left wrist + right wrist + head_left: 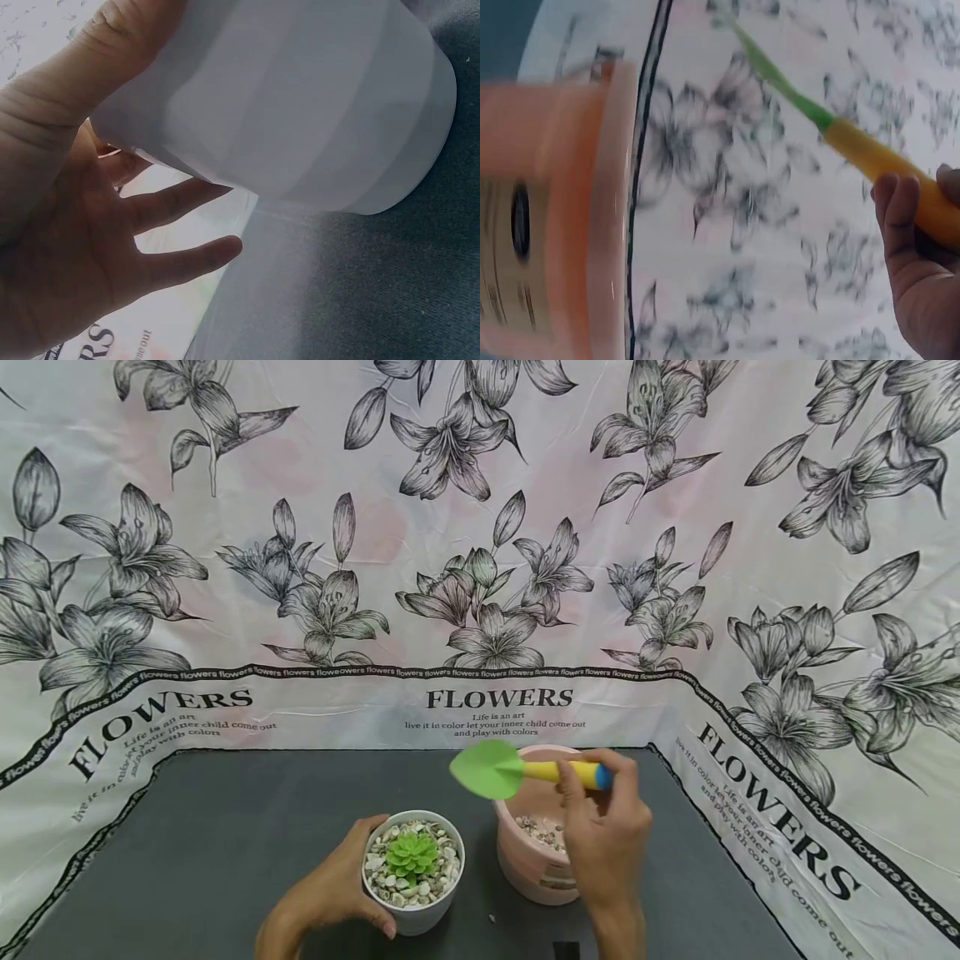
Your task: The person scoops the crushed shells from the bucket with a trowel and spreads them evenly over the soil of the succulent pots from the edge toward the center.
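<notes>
A white pot [413,906] with a green succulent [411,853] set in pale pebbles stands on the dark mat. My left hand [330,893] cups its left side, thumb on the near wall and fingers behind. In the left wrist view the left hand [82,247] lies against the white pot [300,105] with its fingers fairly straight. My right hand [600,835] grips a toy trowel [558,772] with a yellow handle and a green blade [487,770]. It is held level above a pink pot [525,860] that has pebbles [543,835] inside. The right wrist view shows the trowel [877,161] and the pink pot [555,225].
The dark grey mat [225,827] covers the table. A white cloth printed with lilies and "FLOWERS" [495,610] rises behind and along both sides. One loose pebble [491,917] lies between the pots. A small dark object [566,950] sits at the near edge.
</notes>
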The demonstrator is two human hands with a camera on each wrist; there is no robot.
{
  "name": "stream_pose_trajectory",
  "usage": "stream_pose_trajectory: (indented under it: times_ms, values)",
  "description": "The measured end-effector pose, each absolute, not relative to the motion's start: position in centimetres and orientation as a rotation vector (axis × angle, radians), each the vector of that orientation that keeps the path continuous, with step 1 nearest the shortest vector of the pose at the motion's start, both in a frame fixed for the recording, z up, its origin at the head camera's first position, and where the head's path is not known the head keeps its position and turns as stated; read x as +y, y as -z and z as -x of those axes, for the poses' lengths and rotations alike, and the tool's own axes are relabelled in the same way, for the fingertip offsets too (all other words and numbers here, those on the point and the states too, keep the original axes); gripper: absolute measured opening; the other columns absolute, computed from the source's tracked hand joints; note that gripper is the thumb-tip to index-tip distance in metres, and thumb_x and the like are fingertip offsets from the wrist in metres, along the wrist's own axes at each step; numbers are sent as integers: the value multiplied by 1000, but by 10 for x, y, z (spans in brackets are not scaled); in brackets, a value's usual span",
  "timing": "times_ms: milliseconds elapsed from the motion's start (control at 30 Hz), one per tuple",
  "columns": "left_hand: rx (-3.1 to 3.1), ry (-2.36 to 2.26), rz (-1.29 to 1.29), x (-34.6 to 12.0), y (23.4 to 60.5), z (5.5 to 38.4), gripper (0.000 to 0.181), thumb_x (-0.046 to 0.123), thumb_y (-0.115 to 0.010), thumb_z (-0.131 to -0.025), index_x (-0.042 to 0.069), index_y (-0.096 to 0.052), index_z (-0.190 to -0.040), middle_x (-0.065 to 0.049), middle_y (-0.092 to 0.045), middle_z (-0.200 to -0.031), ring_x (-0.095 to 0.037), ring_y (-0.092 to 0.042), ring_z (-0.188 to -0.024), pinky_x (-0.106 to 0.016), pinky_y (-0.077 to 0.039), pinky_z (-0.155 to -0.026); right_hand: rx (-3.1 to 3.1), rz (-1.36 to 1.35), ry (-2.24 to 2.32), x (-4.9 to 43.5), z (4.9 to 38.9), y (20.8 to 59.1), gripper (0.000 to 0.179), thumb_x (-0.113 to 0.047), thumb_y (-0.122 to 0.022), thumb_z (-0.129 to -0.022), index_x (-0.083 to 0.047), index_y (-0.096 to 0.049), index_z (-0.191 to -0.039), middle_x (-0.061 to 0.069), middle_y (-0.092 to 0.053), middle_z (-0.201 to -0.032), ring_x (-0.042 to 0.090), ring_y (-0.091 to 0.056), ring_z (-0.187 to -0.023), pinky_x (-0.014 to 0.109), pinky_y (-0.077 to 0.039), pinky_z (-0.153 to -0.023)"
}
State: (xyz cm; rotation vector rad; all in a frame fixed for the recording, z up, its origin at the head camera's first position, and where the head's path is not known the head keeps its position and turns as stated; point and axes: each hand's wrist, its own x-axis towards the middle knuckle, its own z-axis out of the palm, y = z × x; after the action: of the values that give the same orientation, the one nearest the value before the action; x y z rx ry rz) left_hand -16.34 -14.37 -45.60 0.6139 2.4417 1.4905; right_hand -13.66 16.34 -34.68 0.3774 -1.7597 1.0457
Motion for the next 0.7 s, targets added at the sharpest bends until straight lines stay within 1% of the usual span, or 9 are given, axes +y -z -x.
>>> stream_pose_trajectory:
  times_ms: [100, 200, 300, 367, 467, 533, 600, 667, 700]
  values:
    - [2469, -1468, -617, -144, 455, 163, 140, 33, -104, -55, -4, -20, -161, -27, -36, -155, -45, -43, -145, -58, -43, -114, -1743, -229, -1003, 188, 142, 346, 26, 4, -74, -93, 14, -62, -113, 23, -74, -82, -15, -59, -70, 5, -50, -60]
    - [2478, -1461, -624, -145, 456, 164, 140, 33, -104, -55, -4, -21, -161, -27, -37, -156, -45, -42, -146, -57, -43, -115, -1829, -70, -925, 207, 145, 352, 27, -7, -75, -97, 7, -66, -118, 20, -73, -78, -16, -55, -67, 4, -46, -58]
    - [2465, -1474, -630, -146, 458, 163, 139, 33, -104, -56, -4, -21, -161, -27, -36, -156, -45, -41, -146, -54, -43, -115, -2012, 32, -921, 219, 148, 361, 29, -17, -73, -100, -1, -66, -123, 15, -72, -76, -10, -53, -64, 10, -44, -54]
    - [2471, -1466, -639, -147, 459, 162, 138, 35, -104, -57, -3, -21, -161, -27, -36, -157, -45, -41, -146, -47, -45, -114, -2132, 68, -967, 222, 151, 369, 31, -20, -71, -101, -4, -65, -127, 13, -71, -76, -5, -54, -62, 15, -45, -53]
    - [2474, -1463, -645, -148, 460, 161, 137, 37, -103, -58, -2, -21, -161, -26, -36, -157, -44, -41, -146, -43, -46, -112, -2261, 73, -1032, 222, 157, 379, 33, -20, -69, -103, -5, -64, -131, 12, -71, -78, 0, -57, -61, 20, -48, -54]
    - [2466, -1472, -650, -147, 460, 160, 137, 37, -103, -59, -1, -20, -162, -26, -35, -157, -44, -41, -146, -45, -46, -112, -2313, 60, -1025, 221, 162, 384, 33, -20, -67, -104, -4, -63, -132, 14, -71, -80, 4, -57, -61, 21, -49, -55]
    - [2444, -1494, -647, -147, 459, 160, 137, 36, -103, -60, 0, -20, -162, -27, -34, -157, -45, -40, -146, -51, -45, -112, -2342, 47, -1001, 219, 166, 389, 32, -18, -66, -104, -4, -61, -133, 16, -70, -83, 8, -57, -62, 21, -47, -54]
    - [2444, -1495, -647, -147, 458, 160, 137, 36, -103, -59, -1, -20, -162, -27, -34, -157, -44, -40, -146, -46, -45, -112, -2345, 59, -983, 217, 169, 392, 32, -16, -65, -104, -3, -60, -133, 20, -69, -86, 14, -58, -63, 21, -45, -52]
    - [2445, -1494, -649, -146, 458, 160, 137, 36, -103, -59, -1, -20, -162, -27, -35, -157, -44, -40, -146, -42, -46, -112, -2340, 76, -978, 216, 170, 393, 31, -16, -65, -104, -2, -60, -132, 22, -69, -87, 16, -59, -63, 22, -44, -52]
